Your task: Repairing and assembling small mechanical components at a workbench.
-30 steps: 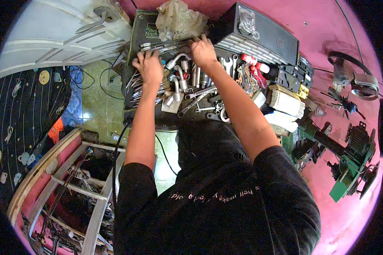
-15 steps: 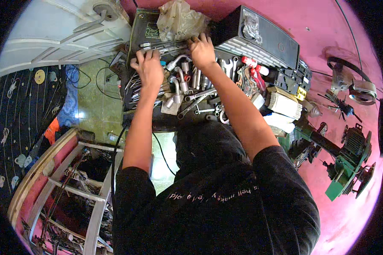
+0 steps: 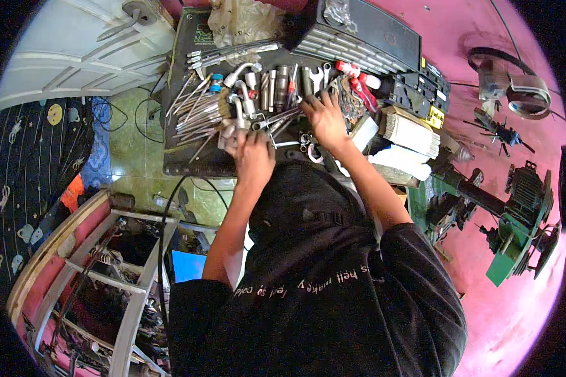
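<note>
On a dark work table [image 3: 195,165], my left hand [image 3: 254,155] is low over the near tools, fingers bent down beside the bent-pipe socket wrenches [image 3: 239,115]. What its fingertips hold is hidden. To the right, my right hand [image 3: 327,124] has its fingers bent around the right end of a combination wrench [image 3: 285,114], which slants between the two hands. Behind them stands a row of cylindrical sockets [image 3: 282,87] with an open-end wrench [image 3: 317,79] beside it. Thin metal rods [image 3: 198,116] lie bundled at the left, near a blue-capped piece [image 3: 217,80]. Long-handled tools [image 3: 233,53] lie across the back.
A clear plastic bag [image 3: 245,22] and a black drawer cabinet [image 3: 371,34] are at the back. Red and white bottles [image 3: 360,81], black cases [image 3: 409,97] and a white-edged box [image 3: 409,133] crowd the right. A black cable [image 3: 163,251] hangs at the left.
Both hands have come nearer from the back of the table, the left also rightward. The long tools lie in a tidier row at the back, and a wrench is now between the hands.
</note>
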A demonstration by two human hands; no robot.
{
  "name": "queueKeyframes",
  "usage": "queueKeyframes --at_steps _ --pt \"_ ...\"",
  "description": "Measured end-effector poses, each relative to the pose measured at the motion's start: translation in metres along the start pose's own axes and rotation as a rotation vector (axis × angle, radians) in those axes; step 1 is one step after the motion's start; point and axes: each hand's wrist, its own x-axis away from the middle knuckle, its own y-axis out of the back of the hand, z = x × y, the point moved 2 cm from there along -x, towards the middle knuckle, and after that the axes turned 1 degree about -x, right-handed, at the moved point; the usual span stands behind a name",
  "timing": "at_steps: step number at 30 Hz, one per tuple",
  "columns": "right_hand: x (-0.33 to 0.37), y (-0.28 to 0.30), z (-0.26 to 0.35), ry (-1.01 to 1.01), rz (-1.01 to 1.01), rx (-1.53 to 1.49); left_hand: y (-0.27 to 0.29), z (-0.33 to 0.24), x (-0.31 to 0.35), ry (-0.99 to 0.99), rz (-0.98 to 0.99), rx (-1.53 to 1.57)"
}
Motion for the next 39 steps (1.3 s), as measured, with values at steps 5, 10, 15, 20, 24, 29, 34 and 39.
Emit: queueKeyframes --at_steps 5,10,15,20,24,29,34,39 --pt "0.075 -0.009 -0.033 -0.031 -0.008 0.033 -0.014 -0.051 0.014 -0.167 0.18 -0.014" --pt "0.114 -0.017 -0.061 -0.119 -0.037 -0.059 -0.049 -0.085 0.024 -0.306 0.216 -0.058" --pt "0.136 -0.042 -0.08 -0.186 -0.125 -0.099 -0.083 -0.098 0.025 -0.318 0.094 -0.232" --pt "0.166 -0.041 -0.07 -0.284 -0.22 -0.243 -0.09 -0.106 0.031 -0.261 0.093 -0.325" --pt "0.194 -0.035 -0.053 -0.358 -0.251 -0.408 -0.076 -0.116 0.029 -0.251 0.141 -0.358" --pt "0.209 -0.033 -0.042 -0.47 -0.209 -0.385 -0.062 -0.14 0.003 -0.414 0.082 -0.27" --pt "0.205 -0.018 -0.015 -0.641 -0.174 -0.349 -0.065 -0.156 -0.035 -0.617 0.171 -0.262" --pt "0.186 -0.016 0.02 -0.841 -0.208 -0.426 -0.078 -0.165 -0.071 -0.841 0.199 -0.165"
